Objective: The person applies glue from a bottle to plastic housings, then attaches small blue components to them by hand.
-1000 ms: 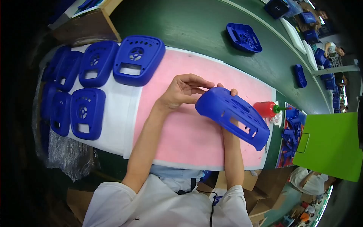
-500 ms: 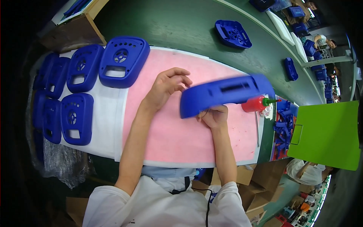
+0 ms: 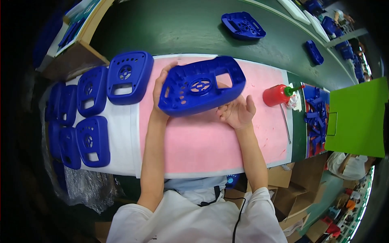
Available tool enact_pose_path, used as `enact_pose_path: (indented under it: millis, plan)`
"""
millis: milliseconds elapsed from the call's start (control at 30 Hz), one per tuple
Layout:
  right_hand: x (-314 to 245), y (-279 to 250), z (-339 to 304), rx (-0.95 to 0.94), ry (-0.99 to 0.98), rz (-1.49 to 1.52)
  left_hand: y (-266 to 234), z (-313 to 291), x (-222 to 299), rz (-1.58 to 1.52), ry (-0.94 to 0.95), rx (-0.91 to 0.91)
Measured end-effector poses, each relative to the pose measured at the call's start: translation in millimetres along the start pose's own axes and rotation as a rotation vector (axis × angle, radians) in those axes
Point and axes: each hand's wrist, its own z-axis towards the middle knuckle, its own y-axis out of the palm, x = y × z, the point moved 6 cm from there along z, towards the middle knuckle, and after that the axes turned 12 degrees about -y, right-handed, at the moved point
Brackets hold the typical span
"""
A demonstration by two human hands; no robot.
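We have the blue housing [image 3: 202, 97] raised over the pink sheet [image 3: 198, 150] on the bench [image 3: 170, 36], its ribbed inner side turned up toward us. It lies between our hands, its long axis running left to right and tilting slightly, so that the windowed end sits to the right and a little farther off.

Our left hand [image 3: 159, 91] is the nearer one, pressed right against the left end and gripping it, with most of its fingers hidden behind the wall. Our right hand [image 3: 239, 113] is at the near right edge, palm up, fingers loosely bent and thumb free; it is not clenched, and we cannot tell whether its fingertips touch the underside.

To the right of that hand stands a red bottle [image 3: 274, 95]; more blue housings [image 3: 92, 141] rest at the left.
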Motion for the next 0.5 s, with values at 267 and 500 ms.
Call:
enact_pose_path:
  millis: [267,500]
  plan:
    - [4,27,11,-0.154,0.070,-0.212,14,1,-13,0.300,-0.146,0.067]
    - [2,29,5,-0.058,-0.061,-0.396,12,5,-24,0.614,0.067,0.167]
